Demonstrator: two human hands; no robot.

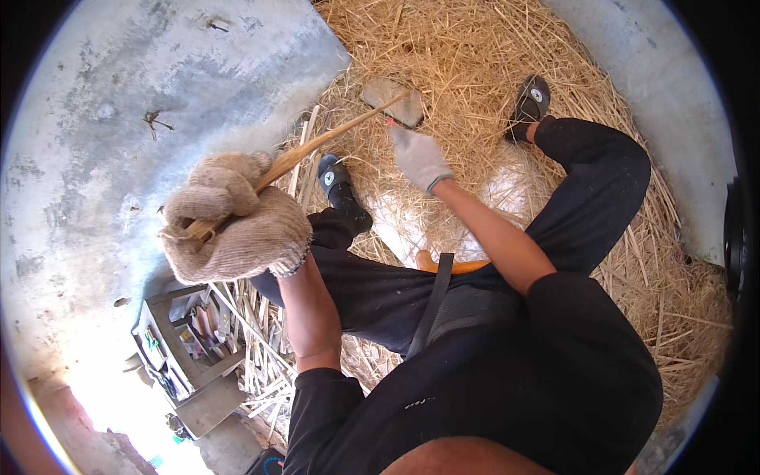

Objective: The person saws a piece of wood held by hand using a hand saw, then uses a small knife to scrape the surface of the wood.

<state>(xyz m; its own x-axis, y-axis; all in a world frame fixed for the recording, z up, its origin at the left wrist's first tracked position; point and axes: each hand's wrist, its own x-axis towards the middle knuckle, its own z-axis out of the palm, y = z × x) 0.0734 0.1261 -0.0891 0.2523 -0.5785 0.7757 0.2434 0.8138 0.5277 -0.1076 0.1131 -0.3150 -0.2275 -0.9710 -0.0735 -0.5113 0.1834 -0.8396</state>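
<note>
My left hand (237,222), in a thick beige knitted glove, is raised close by on the left with its fingers wrapped round a long split wooden strip (317,142). The strip slants away to the upper right and narrows toward its far tip. Below that far end is my right hand (421,158), in a pale knitted glove, its fingers drawn together. A small red bit shows at its fingertips; what it belongs to is too small to make out. A flat grey stone (384,93) lies on the shavings just beyond the right hand, partly behind the strip's tip.
Straw-like shavings (475,47) cover the floor between and beyond my feet. A wooden box (194,348) full of small items stands at the lower left, beside loose strips (265,356). Grey-blue walls (103,150) rise on both sides. An orange piece (463,267) lies between my legs.
</note>
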